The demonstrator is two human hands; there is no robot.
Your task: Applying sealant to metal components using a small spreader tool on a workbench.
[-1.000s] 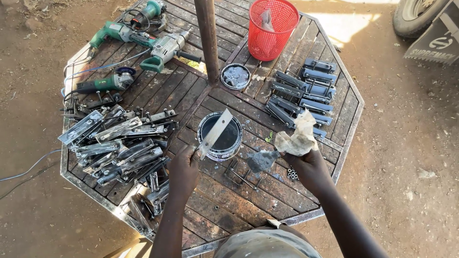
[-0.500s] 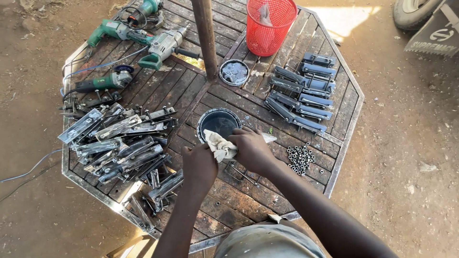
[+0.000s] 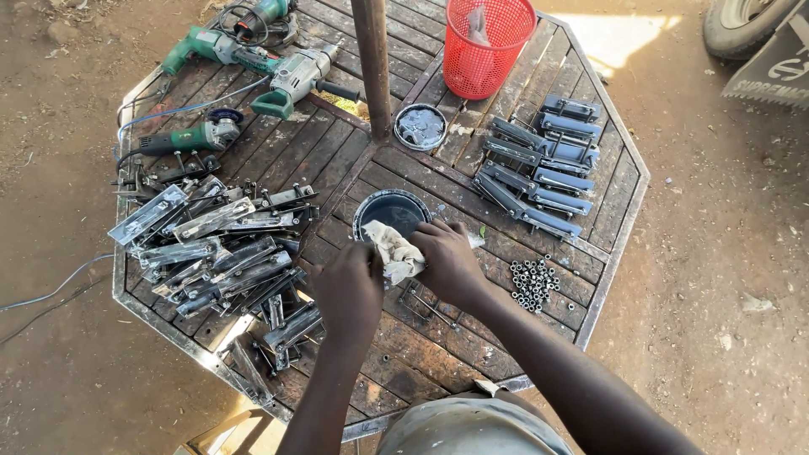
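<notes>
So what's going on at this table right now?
A person stands over an octagonal slatted table and works a pale rag between both hands, left hand and right hand, just in front of a small round tin of dark liquid. Whatever the rag is wrapped around is hidden. A heap of shiny metal brackets lies to the left, a neater batch of dark ones to the right, with loose nuts, power drills and a red basket around them.

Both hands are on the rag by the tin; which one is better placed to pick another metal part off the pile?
Left, probably. The left hand sits right beside the pile of metal parts on that side, while the right hand clutches the rag near the tin and would have to cross over.
</notes>
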